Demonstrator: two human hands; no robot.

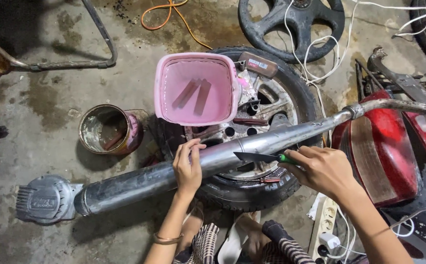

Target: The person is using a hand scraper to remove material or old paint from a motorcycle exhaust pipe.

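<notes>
A long grey metal exhaust pipe [139,182] lies diagonally across a car wheel [291,93] on the floor. My left hand [187,167] rests on the pipe near its middle, fingers draped over its top. My right hand [320,168] grips a green-handled knife [257,157], its dark blade pointing left and lying flat against the pipe just right of my left hand. A pink square tub [196,88] with pink liquid and two strips in it sits on the wheel behind the pipe.
An open metal can [108,129] smeared pink stands on the concrete left of the wheel. A red motorbike body part [384,146] is at the right. A steering wheel [296,24], white cables [320,44], an orange cord and a power strip [326,225] lie around.
</notes>
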